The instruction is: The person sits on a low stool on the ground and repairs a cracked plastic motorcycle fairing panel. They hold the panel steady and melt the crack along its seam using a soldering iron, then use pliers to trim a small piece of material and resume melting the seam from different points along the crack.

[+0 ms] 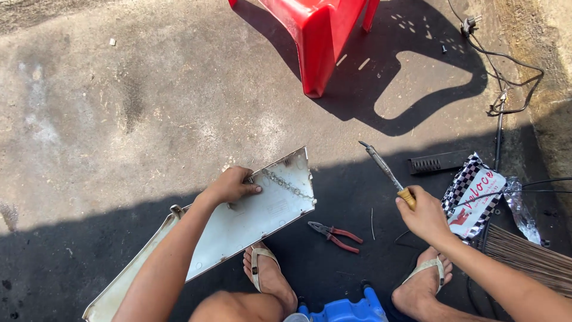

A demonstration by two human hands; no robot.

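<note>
1. I've got my left hand (231, 186) pressed flat on the white plastic panel (238, 223), fingers spread over its upper part, resting rather than pinching.
2. That panel lies tilted across the concrete ground (119, 119), its near end by my left foot (268, 274), and a line of metal staples (288, 185) runs along its crack.
3. My right hand (424, 214) is wrapped tight around the yellow handle of the soldering iron (384, 170), tip pointing up and away, clear of the panel.
4. Red-handled pliers (335, 234) lie between my feet and the panel's edge.
5. A checkered packet (473, 197) sits just right of my right hand, and the red plastic chair (316, 36) stands well ahead.
</note>
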